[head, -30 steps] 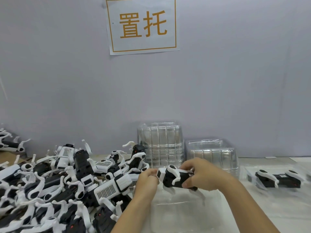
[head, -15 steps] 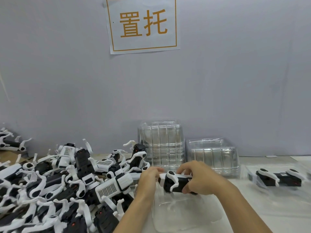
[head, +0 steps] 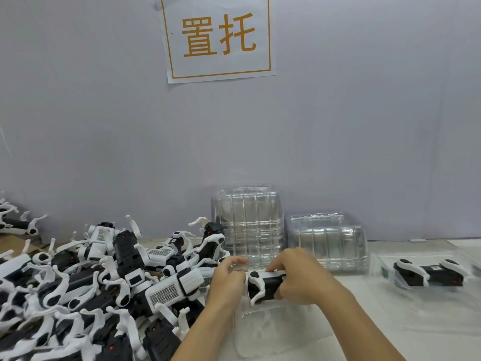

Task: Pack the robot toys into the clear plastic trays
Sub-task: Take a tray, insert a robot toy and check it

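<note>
Both hands held one black-and-white robot toy low over an empty clear tray lying on the white table directly in front of the person. The right hand gripped the toy's body, fingers over its top and thumb beneath. The left hand met the toy's near end with its fingers curled at the white leg; how firm that hold was could not be told. The toy appeared not yet seated in the tray's cavity.

Progress, as judged from the layout: one packed toy already lay in a tray at the right, so the work seemed to be at an early stage. A large heap of unpacked toys covered the left of the table, with one more toy lying apart at the far left edge. Two stacks of spare trays stood against the wall, a taller stack and a shorter stack just beside it, so trays remained in good supply.

Legible writing: a white paper sign on the wall carried two large orange characters, 置托, inside an orange border. Small labels on the toys were too blurred to read.
</note>
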Action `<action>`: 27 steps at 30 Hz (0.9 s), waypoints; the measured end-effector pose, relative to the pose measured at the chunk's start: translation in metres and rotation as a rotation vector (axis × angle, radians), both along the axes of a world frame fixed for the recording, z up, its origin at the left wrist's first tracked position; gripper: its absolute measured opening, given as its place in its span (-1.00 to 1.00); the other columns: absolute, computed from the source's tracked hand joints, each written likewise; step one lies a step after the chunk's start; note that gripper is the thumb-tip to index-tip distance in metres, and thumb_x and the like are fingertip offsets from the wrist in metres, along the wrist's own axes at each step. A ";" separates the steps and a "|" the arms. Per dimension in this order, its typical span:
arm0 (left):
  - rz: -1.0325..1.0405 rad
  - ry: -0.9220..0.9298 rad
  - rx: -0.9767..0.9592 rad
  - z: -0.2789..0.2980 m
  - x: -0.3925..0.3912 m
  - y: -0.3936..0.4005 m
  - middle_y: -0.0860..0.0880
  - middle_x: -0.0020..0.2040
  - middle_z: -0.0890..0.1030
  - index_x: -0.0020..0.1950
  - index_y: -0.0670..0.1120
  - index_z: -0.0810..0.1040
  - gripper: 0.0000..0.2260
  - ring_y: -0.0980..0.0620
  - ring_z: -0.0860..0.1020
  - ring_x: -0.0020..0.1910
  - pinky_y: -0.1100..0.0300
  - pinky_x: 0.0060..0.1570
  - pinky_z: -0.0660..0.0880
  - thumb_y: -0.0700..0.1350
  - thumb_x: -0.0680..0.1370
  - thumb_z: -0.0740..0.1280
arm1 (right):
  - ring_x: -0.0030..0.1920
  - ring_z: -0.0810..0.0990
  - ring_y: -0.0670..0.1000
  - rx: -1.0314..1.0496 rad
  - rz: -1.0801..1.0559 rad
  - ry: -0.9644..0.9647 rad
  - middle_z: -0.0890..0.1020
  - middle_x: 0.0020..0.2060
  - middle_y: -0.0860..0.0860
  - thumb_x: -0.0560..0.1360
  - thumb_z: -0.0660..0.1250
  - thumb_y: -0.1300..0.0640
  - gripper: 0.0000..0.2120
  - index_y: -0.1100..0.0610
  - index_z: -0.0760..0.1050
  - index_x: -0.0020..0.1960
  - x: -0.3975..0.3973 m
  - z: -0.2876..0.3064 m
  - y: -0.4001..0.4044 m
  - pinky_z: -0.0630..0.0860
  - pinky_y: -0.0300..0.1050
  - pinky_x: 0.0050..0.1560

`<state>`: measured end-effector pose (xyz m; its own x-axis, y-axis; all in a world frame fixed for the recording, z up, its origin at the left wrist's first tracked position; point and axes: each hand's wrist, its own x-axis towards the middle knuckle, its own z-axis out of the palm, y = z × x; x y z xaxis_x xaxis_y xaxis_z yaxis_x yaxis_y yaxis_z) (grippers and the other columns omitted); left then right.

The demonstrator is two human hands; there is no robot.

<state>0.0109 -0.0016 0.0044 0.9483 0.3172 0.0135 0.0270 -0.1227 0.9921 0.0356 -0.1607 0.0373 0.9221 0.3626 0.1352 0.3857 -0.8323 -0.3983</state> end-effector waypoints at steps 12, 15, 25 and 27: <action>-0.023 0.023 0.032 0.001 0.000 0.002 0.06 0.00 0.57 0.01 0.00 0.59 -0.58 0.11 0.54 -0.03 0.24 -0.19 0.44 -0.46 0.44 0.16 | 0.17 0.54 0.02 0.004 0.016 0.011 0.59 0.16 -0.05 0.36 0.56 0.12 -0.58 -0.06 0.63 0.19 0.002 -0.002 0.001 0.53 -0.03 0.16; -0.039 0.012 0.049 0.003 -0.002 0.002 0.02 0.06 0.58 0.02 0.01 0.57 -0.57 0.11 0.56 -0.01 0.28 -0.23 0.45 -0.47 0.44 0.15 | 0.14 0.54 0.03 -0.003 0.023 0.020 0.59 0.12 -0.03 0.37 0.55 0.15 -0.63 -0.05 0.64 0.15 0.004 -0.002 0.001 0.52 -0.04 0.12; -0.183 0.010 0.121 0.002 0.001 0.001 -0.06 -0.13 0.59 -0.18 -0.11 0.57 -0.91 0.05 0.53 -0.09 0.19 -0.12 0.37 -0.19 0.53 0.38 | 0.23 0.54 0.01 0.050 0.024 0.090 0.57 0.25 -0.07 0.41 0.53 0.19 -0.56 -0.03 0.60 0.26 0.007 -0.003 -0.006 0.51 -0.05 0.22; -0.200 0.035 0.167 0.001 0.001 0.002 -0.11 0.02 0.60 -0.14 -0.08 0.56 -0.90 0.03 0.54 0.00 0.20 -0.11 0.37 -0.12 0.52 0.44 | 0.20 0.55 0.02 0.055 0.026 0.097 0.58 0.23 -0.04 0.41 0.53 0.18 -0.57 -0.02 0.60 0.25 0.008 -0.003 -0.008 0.52 -0.04 0.19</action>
